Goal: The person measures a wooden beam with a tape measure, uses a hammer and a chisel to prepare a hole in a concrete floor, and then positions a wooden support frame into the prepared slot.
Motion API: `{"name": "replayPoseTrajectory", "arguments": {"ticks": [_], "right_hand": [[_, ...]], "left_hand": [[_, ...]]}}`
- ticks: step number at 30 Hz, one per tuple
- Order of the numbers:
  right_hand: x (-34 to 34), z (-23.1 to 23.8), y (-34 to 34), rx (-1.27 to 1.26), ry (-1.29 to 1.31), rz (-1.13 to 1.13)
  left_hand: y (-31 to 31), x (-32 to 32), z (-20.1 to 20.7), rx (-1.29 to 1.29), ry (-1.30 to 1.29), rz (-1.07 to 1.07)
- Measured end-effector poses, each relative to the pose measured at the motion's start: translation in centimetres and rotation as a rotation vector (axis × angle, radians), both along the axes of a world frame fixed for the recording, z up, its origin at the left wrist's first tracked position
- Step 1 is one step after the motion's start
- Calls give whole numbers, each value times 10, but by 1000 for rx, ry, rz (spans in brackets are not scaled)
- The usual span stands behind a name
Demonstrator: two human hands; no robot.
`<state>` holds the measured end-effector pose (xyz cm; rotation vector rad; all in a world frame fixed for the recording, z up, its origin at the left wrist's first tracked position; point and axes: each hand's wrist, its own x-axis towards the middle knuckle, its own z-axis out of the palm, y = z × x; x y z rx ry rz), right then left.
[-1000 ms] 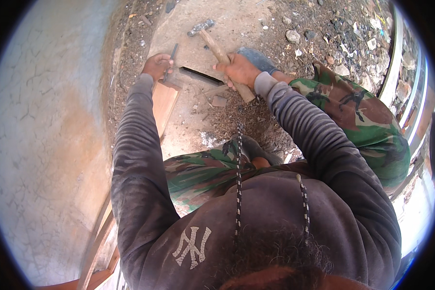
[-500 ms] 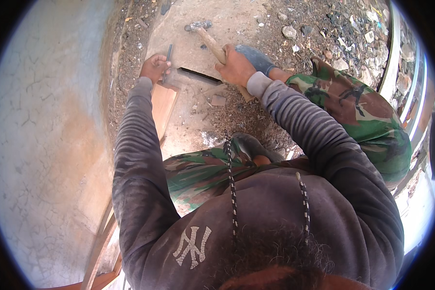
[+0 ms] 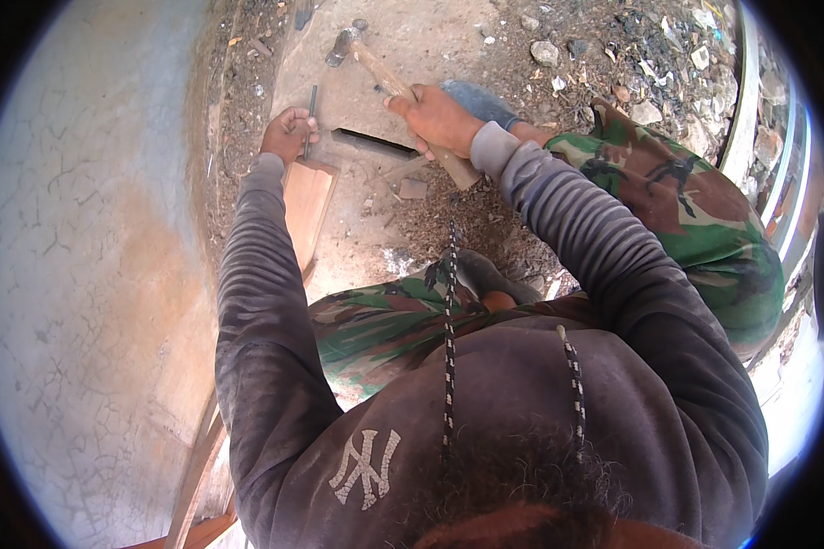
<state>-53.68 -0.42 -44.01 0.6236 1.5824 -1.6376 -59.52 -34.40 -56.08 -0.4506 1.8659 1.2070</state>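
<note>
Beside a pale, cracked surface (image 3: 82,274), a thin dark rod (image 3: 313,101) is being held by the left hand (image 3: 287,133) at the far end of a wooden board (image 3: 309,206). Its fingers (image 3: 306,123) are being curled around the rod with no visible gap, probably so that the rod is being steadied while its far end is being left bare. Whether the near end is touching the board cannot be told. The board is lying lengthwise ahead of the person (image 3: 522,393), on pale ground (image 3: 421,37), likely so that its end is being brought within reach of both hands.

By the right hand (image 3: 435,119), a hammer (image 3: 384,72) is being gripped, the fingers being wrapped snugly around the lower part of its wooden handle; a short stub is being left jutting out behind the grip. Reach and swinging room are apparently being gained by such a hold, the metal head being held near the rod's far end with clear space between them.

Between the hands, a dark narrow strip (image 3: 374,143) is being left untouched; whether a slot or a flat bar is being seen cannot be told. Nearer the person, a small flat fragment (image 3: 413,188) is lying. Beyond the right wrist, a dark shoe (image 3: 481,101) is being planted, presumably for balance.
</note>
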Motion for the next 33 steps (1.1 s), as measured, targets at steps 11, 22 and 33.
{"name": "replayPoseTrajectory", "arguments": {"ticks": [11, 22, 33], "right_hand": [[-1, -7, -5, 8, -3, 87], [-7, -6, -4, -8, 5, 93], [-42, 16, 4, -24, 116, -206]], "left_hand": [[2, 7, 8, -9, 42, -17], [-2, 7, 0, 11, 66, -65], [2, 5, 8, 1, 54, -67]]}}
